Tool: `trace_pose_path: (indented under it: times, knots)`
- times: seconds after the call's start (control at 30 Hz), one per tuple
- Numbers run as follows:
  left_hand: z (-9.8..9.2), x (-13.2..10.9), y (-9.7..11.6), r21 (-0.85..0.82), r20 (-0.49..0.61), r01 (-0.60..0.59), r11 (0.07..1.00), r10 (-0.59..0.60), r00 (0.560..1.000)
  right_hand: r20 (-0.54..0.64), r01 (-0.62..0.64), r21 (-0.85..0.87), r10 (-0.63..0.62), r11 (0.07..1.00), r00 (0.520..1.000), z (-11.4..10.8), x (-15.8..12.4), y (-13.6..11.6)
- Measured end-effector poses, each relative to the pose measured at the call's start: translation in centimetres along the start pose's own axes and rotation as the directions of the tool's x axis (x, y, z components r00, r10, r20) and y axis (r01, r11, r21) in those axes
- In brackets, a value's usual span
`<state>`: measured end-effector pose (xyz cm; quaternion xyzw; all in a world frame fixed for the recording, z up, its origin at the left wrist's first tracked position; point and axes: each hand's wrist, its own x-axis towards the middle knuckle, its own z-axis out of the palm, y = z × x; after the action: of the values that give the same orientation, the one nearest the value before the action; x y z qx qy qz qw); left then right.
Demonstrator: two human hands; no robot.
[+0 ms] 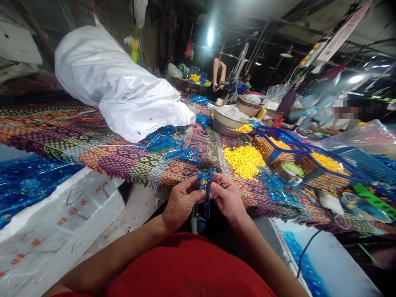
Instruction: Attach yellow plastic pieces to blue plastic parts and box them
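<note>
Blue plastic piece, held in front of the body, near the front edge of a cloth-covered bench. Lies directly between left grip and right grip, touching both, with neither arm clearly nearer. Runs with long axis away from the body: far end toward the bench, near end hanging between the palms. Overlaps the cloth edge in this view; cannot tell whether touching it. Shows a little yellow near the far end, whether inside or behind the clear plastic not certain.

Left grip: narrow, thumb pressed toward fingers on the piece's left side. Right grip: likewise narrow, thumb and fingertips closed on the right side.

On the bench, beyond and to the right: loose yellow pile, then blue baskets with more yellow bits inside. Beyond and to the left: loose blue pieces, just beside a large white sack. Farther back: stacked bowls.

Below the bench, at left, a white box beside a mass of blue plastic. Around: dim, cluttered room with hanging lamp and, at right, another person, blurred.
</note>
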<state>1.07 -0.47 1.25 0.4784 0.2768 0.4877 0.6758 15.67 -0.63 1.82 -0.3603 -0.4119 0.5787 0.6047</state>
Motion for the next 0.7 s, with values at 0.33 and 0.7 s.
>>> trace_pose_path:
  times: [0.33,0.7]
  knots:
    - [0.5,0.0,0.3,0.125,0.019,-0.048,0.991,0.046,0.999,-0.071,-0.017,-0.078,0.011,0.997,0.997,0.3,-0.4,0.3]
    - [-0.2,0.1,0.8,0.411,0.099,-0.163,0.897,0.133,0.986,-0.057,0.087,-0.369,-0.116,0.925,0.992,-0.3,-0.7,1.3]
